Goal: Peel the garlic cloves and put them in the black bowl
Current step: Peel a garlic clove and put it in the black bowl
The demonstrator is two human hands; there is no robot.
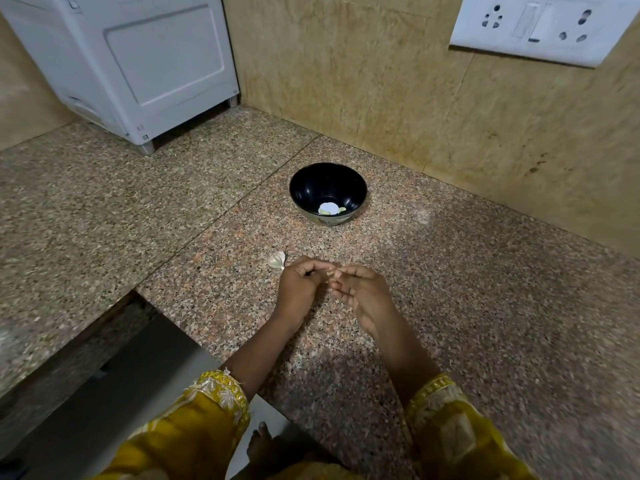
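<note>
A speckled granite countertop fills most of the view and is bounded on the far right by a beige tiled wall. A white appliance is set on short feet at the far left of the counter. A white socket plate is fixed to the wall at the far right.

The black bowl is placed upright near the middle of the counter, on the far side of the hands and well apart from them. A few pale peeled cloves are contained in its bottom; their number cannot be told.

The left hand and right hand are held together above the counter on the near side of the bowl, with yellow sleeves at the forearms. Both hands are curled, and a small garlic clove is pinched between their fingertips. A loose piece of garlic skin lies on the counter, just beside the left hand on its far left.
</note>
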